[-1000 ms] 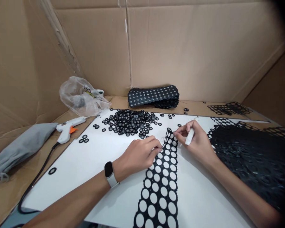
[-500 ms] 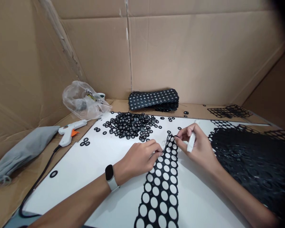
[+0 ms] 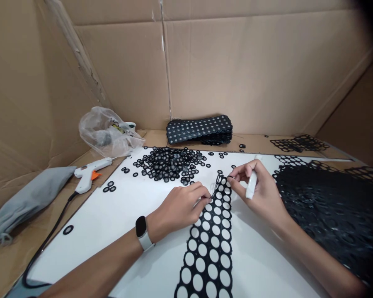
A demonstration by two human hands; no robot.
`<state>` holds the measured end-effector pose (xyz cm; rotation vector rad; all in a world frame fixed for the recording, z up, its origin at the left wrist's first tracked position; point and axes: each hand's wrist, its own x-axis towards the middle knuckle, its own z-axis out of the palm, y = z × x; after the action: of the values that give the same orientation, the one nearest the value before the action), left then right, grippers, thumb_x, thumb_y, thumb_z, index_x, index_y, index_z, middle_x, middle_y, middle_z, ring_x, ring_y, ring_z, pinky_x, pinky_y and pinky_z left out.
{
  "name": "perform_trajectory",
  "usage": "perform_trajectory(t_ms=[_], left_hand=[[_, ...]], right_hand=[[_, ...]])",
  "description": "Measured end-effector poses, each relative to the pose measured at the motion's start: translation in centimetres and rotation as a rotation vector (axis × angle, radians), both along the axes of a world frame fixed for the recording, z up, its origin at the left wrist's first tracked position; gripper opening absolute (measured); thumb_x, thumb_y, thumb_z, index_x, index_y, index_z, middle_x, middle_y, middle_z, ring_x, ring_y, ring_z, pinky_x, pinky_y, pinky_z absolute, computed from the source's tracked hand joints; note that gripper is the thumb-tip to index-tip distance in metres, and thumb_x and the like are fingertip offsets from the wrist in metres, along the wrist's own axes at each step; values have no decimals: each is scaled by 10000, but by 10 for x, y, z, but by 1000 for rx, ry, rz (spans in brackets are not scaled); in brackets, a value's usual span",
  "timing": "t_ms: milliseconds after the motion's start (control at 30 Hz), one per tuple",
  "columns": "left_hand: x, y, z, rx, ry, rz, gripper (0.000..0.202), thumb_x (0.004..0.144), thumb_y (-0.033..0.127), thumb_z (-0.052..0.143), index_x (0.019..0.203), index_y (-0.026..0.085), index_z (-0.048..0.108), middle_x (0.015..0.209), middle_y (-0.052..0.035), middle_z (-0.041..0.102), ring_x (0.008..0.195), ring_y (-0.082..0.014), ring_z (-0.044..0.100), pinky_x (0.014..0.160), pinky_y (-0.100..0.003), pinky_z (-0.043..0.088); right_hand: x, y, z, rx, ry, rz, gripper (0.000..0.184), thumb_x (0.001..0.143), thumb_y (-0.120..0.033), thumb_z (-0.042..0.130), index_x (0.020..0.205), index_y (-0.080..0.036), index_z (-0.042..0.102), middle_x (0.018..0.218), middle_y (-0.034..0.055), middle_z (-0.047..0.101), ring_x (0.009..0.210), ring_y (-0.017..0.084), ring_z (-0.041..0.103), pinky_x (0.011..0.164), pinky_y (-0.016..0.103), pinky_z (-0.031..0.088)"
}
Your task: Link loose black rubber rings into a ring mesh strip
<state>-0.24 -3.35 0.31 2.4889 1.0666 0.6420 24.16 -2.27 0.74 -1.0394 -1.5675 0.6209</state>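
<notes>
A long black strip of round holes [image 3: 209,244] runs across the white board from the near edge up to my hands. My left hand [image 3: 186,205], with a watch on its wrist, pinches the strip's left edge near its far end. There the edge curls up a little. My right hand [image 3: 261,186] is closed around a white pen-like tube [image 3: 251,185], which sticks out below the fingers. Its thumb and index finger pinch a small black piece at the strip's far right corner; whether that is a loose ring or the strip's edge I cannot tell.
Black rings [image 3: 170,163] lie heaped beyond my left hand. A folded dotted black stack [image 3: 199,129] sits behind them. To the left are a hot glue gun [image 3: 88,173], a grey pouch [image 3: 27,200] and a plastic bag [image 3: 107,132]. A black mesh pile [image 3: 329,203] lies right.
The view has shifted very slightly, so everything sits a little further left. Both hands keep their grips at the strip's far end, with hardly any movement.
</notes>
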Motion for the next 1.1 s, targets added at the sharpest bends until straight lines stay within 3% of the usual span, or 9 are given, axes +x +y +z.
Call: perform_trajectory(t_ms=[567, 700, 767, 833, 933, 1100], left_hand=[[0, -1, 1, -6, -5, 9, 95, 1110, 243, 587, 1109, 240, 681, 1099, 7, 743, 926, -174, 711, 778, -308, 500], [1, -1, 1, 4, 7, 11, 86, 1109, 248, 590, 1097, 239, 675, 1085, 10, 740, 908, -174, 703, 758, -313, 486], [1, 0, 1, 14, 11, 13, 89, 1113, 253, 583, 1097, 240, 670, 1080, 12, 738, 904, -175, 700, 752, -316, 480], [1, 0, 0, 19, 12, 14, 97, 1118, 263, 575, 1095, 242, 667, 1074, 10, 737, 899, -176, 699, 751, -317, 478], [0, 0, -1, 14, 14, 14, 99, 1119, 266, 571, 1099, 243, 666, 1078, 6, 736, 906, -178, 702, 756, -316, 482], [0, -1, 1, -5, 5, 13, 99, 1117, 257, 568, 1105, 248, 667, 1091, 14, 737, 922, -173, 704, 778, -314, 496]], right_hand=[[-1, -8, 9, 21, 74, 57, 405, 883, -154, 768, 919, -269, 382, 945, 6, 670, 738, 158, 623, 671, 313, 536], [-3, -10, 8, -6, 188, 126, 426, 926, -222, 808, 949, -275, 385, 1113, 48, 717, 982, 223, 750, 874, 402, 645], [-5, -11, 9, -32, 266, 180, 447, 943, -263, 825, 968, -278, 379, 1314, 85, 704, 1185, 272, 751, 1022, 483, 641], [-8, -12, 11, -45, 291, 200, 468, 941, -280, 842, 975, -280, 375, 1408, 101, 677, 1252, 294, 740, 1063, 516, 633], [-10, -12, 11, -24, 262, 166, 459, 945, -310, 840, 971, -281, 383, 1330, 103, 717, 1211, 298, 755, 1018, 503, 647], [4, -5, 10, -20, 52, -23, 379, 998, -370, 742, 944, -278, 378, 1039, 56, 775, 976, 254, 761, 846, 408, 608]])
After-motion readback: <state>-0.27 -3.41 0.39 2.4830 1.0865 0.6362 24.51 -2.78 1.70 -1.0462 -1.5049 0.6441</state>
